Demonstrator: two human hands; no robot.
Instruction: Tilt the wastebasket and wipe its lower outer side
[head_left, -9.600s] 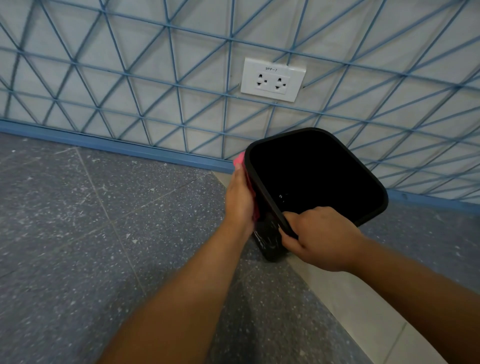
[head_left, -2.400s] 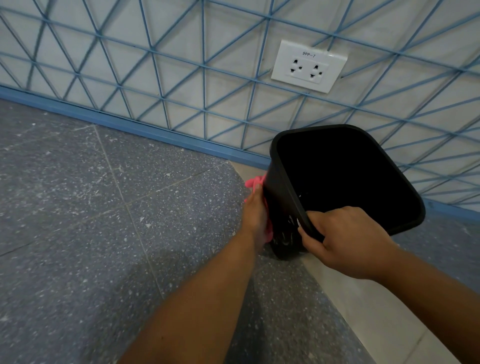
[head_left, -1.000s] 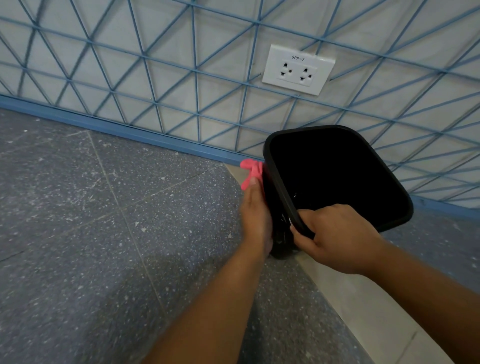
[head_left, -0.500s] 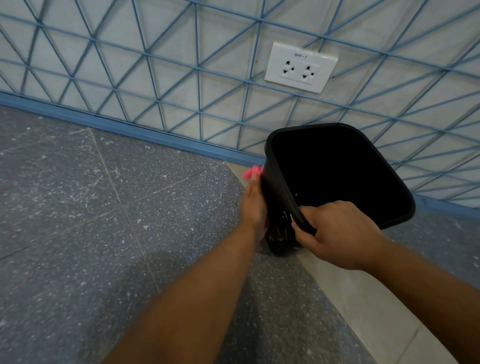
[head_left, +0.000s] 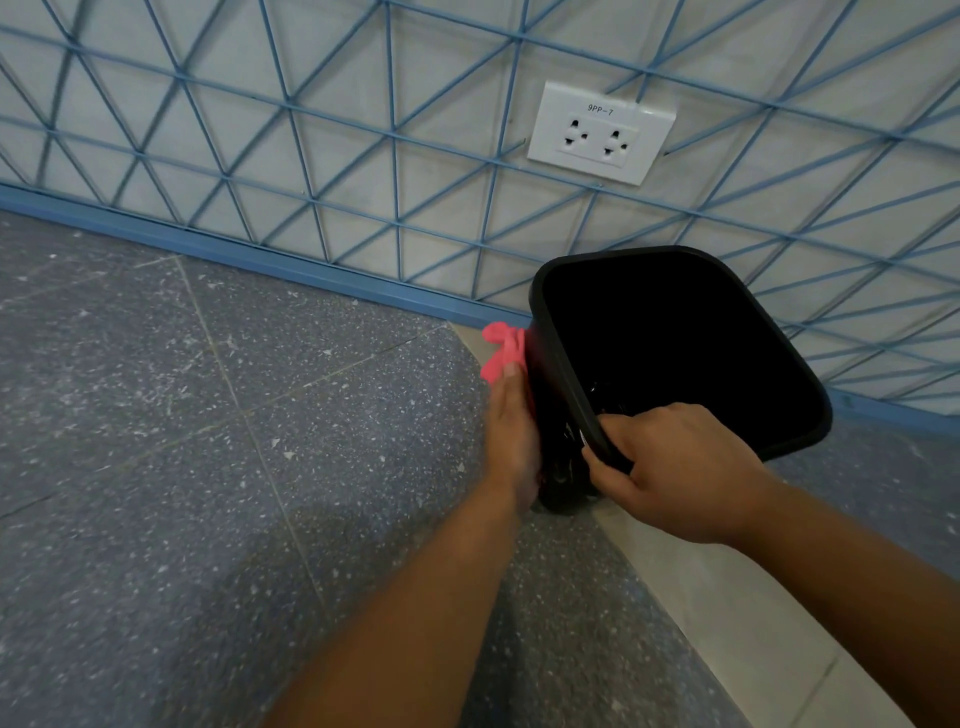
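the wall (head_left: 363, 171) with its blue triangle lines and the speckled grey floor (head_left: 156, 467) sit almost where they did half a second ago, so the view has barely moved. the black bin (head_left: 675, 343) stands tilted on the floor near the wall, below the white socket (head_left: 600, 132), its dark mouth facing up toward the camera, much as a second ago. the right hand (head_left: 670, 467) keeps its clench on the near rim, fingers curled over the edge and thumb outside, holding the bin steady at that tilt. the left hand (head_left: 511, 431) lies flat against the bin's outer left side, pressing the pink cloth (head_left: 501, 348) to it; whether its fingers curl into the cloth is hidden. the change is small: more of the cloth now shows beyond the fingertips than half a second ago, about as much as a second ago, which suggests a back-and-forth rub along that side that looks to be mid-stroke rather than finished.
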